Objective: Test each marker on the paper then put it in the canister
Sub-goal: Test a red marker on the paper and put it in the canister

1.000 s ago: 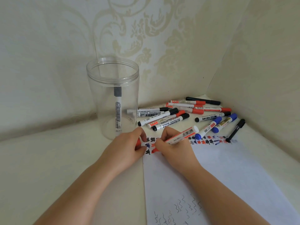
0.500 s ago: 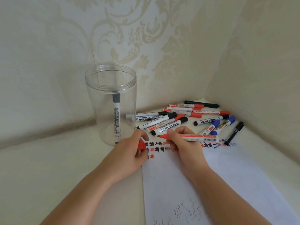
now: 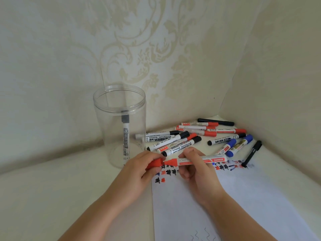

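Note:
My right hand (image 3: 194,168) grips a red marker (image 3: 205,160) held level above the top of the white paper (image 3: 243,197). My left hand (image 3: 139,169) pinches its red cap (image 3: 155,163), which sits right at the marker's red tip end. Red, black and blue test marks (image 3: 169,172) run along the paper's top edge. A clear canister (image 3: 119,126) stands upright to the left, with one black-capped marker (image 3: 125,136) leaning inside it. A pile of red, black and blue markers (image 3: 191,136) lies behind my hands in the corner.
Patterned walls close in behind and on the right, forming a corner. A thin black pen (image 3: 251,153) lies at the paper's top right. Squiggle marks (image 3: 201,236) show at the paper's lower edge.
My right hand lifted the red marker off the paper and turned it level. The cap in my left hand and the marker's tip came together.

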{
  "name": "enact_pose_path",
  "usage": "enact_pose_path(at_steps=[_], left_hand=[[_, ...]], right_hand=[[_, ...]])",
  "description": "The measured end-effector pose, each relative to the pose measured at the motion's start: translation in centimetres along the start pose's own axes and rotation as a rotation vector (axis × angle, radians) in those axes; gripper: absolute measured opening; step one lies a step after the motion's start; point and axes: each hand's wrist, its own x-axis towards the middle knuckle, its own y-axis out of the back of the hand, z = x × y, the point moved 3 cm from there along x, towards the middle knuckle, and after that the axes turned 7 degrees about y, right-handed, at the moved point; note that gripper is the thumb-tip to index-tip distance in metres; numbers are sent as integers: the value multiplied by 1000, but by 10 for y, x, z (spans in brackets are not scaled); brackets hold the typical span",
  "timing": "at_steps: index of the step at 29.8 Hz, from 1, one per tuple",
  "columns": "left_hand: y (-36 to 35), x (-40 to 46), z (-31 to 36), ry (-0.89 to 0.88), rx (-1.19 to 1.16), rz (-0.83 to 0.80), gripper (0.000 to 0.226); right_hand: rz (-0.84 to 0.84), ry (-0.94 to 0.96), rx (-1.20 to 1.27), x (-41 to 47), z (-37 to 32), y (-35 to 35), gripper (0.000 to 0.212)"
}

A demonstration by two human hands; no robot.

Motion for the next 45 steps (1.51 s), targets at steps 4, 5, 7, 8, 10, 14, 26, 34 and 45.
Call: enact_pose_path(at_steps=[4, 5, 7, 8, 10, 14, 26, 34, 45], left_hand=[[0, 1, -1, -32, 3, -33, 27], [-1, 0, -1, -47, 10, -52, 29], [-3, -1, 1, -35, -12, -83, 31], [-3, -2, 3, -10, -38, -88, 31], [-2, -2, 4, 30, -43, -71, 26], [-2, -3, 5, 23, 24, -60, 10], [-9, -9, 11, -28, -31, 23, 27], [27, -16, 30, -80, -324, 427, 13], [141, 1, 100, -431, -117, 915, 13]], right_hand=[[-4, 5, -100, 0, 0, -2, 20], [-18, 0, -105, -1, 0, -3, 18], [-57, -2, -95, -2, 2, -5, 20], [-75, 2, -96, -3, 1, -6, 21], [-80, 14, -99, -3, -1, -7, 24], [-19, 30, -104, -1, -2, -6, 31], [-43, 26, -111, 0, -1, -10, 32], [35, 146, -568, -1, -15, -8, 39], [17, 456, -1170, 10, 11, -10, 32]])
